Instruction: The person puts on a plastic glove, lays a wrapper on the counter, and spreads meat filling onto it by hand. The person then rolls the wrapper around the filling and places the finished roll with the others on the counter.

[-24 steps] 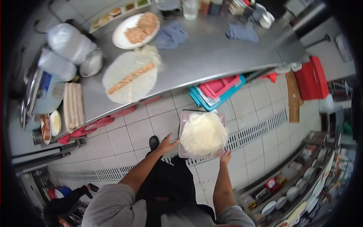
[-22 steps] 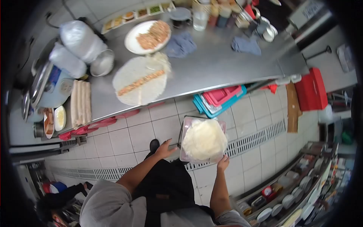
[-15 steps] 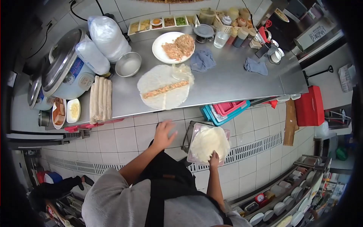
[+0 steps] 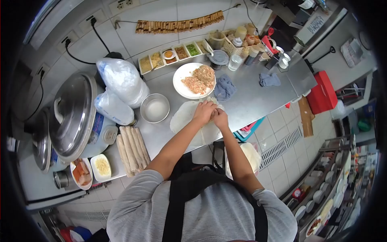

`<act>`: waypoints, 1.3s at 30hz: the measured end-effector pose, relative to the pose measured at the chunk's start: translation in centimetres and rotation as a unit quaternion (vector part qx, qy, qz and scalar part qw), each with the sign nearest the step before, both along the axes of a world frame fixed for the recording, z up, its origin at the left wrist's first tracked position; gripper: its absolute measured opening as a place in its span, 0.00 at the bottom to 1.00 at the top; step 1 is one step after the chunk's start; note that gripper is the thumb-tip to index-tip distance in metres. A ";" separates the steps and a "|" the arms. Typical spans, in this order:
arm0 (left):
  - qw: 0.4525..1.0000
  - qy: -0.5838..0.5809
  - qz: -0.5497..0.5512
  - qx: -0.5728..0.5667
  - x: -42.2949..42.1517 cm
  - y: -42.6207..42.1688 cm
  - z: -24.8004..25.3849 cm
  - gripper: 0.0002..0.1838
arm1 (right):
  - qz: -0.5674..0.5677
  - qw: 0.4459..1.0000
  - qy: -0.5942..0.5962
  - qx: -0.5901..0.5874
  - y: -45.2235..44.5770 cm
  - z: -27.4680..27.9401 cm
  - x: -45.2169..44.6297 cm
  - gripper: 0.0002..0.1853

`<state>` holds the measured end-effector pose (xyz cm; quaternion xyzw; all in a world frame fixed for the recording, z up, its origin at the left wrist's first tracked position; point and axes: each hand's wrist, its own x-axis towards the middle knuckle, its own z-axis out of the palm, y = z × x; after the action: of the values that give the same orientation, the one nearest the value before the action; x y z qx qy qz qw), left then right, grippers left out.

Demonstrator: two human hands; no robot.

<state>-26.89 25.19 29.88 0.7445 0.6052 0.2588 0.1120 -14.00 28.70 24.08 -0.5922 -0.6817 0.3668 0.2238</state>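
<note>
Both hands are over a round, pale wrapper sheet lying on the steel counter. My left hand lies across its upper right part, with the fingers stretched over it. Close beside it, my right hand is closed, its fingers curled at the wrapper. The strip of minced filling is mostly hidden beneath my hands. Just behind stands a white plate with two mounds of minced filling. Below my right forearm a stack of pale wrappers shows in part.
Long pale rolls lie on the left, near a metal bowl, bagged goods and large lidded cookers. A tray of toppings lines the wall. Blue cloths and bottles stand to the right.
My right hand has left the wrapper stack and come up to the counter. My left hand has moved forward onto the wrapper. The view has tilted up, showing more wall.
</note>
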 end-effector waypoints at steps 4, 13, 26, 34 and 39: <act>0.990 -0.105 0.065 0.066 0.6 0.6 1.1 0.06 | -0.076 0.884 0.410 -0.211 -0.7 -0.1 1.6 0.17; 0.969 -0.203 0.064 0.122 2.0 -2.6 4.1 0.08 | -0.117 0.581 0.746 -0.305 -0.3 5.0 1.8 0.13; 0.947 -0.281 0.131 0.079 3.8 -0.4 7.3 0.08 | -0.093 0.731 0.663 -0.130 0.4 9.7 0.4 0.28; 0.945 -0.287 0.099 0.124 4.4 -2.1 9.8 0.08 | -0.017 0.753 0.647 -0.120 1.6 12.2 0.5 0.31; 0.931 -0.185 0.210 0.236 4.0 -1.8 12.6 0.09 | 0.049 0.798 0.589 -0.115 1.5 13.3 0.4 0.34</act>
<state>-22.87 23.39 42.51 0.5446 0.6376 0.5447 -0.0132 -13.57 30.22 37.36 -0.2490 -0.3993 0.7311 0.4940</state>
